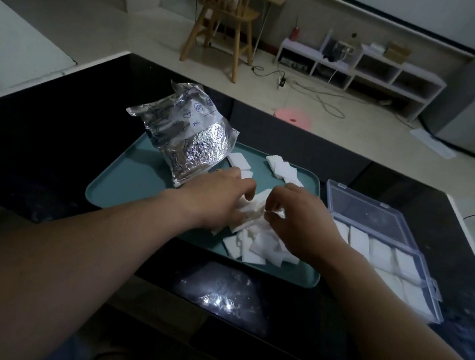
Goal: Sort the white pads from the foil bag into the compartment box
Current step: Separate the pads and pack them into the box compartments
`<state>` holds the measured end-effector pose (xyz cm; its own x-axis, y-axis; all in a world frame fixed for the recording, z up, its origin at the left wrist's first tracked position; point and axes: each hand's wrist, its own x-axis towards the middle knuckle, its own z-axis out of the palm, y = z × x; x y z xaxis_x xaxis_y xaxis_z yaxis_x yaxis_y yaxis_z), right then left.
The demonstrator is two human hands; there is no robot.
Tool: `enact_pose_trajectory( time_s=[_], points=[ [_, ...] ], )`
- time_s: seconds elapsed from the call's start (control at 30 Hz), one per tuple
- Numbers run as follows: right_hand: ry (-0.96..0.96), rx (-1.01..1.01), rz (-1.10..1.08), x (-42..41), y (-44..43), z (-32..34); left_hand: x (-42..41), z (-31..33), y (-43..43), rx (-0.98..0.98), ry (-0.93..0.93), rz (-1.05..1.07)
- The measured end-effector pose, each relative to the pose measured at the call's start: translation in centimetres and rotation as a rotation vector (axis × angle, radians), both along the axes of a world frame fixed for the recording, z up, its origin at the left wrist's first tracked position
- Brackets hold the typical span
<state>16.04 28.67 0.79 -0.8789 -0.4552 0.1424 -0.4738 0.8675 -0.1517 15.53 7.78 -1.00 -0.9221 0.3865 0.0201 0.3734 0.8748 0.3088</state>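
White pads [255,242] are being pinched by curled left hand [221,200] and right hand [303,220], ideally separating singles before moving three o'clock to the compartment box [390,219].

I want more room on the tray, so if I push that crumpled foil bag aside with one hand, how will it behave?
The foil bag is creased and sagging, so probably light and apt to crumple before sliding. Its far end seems to reach beyond the teal tray, so it may tip off. The white pads beside it would likely move too.
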Motion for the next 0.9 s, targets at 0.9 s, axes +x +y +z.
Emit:
enact_pose_trajectory(
  time_s=[0.9],
  points=[
    [-0.037, -0.301, -0.109, -0.3, 0.0, 0.0, -0.4, 1.6, 1.2, 0.309, 0.057, 0.084]
  ],
)
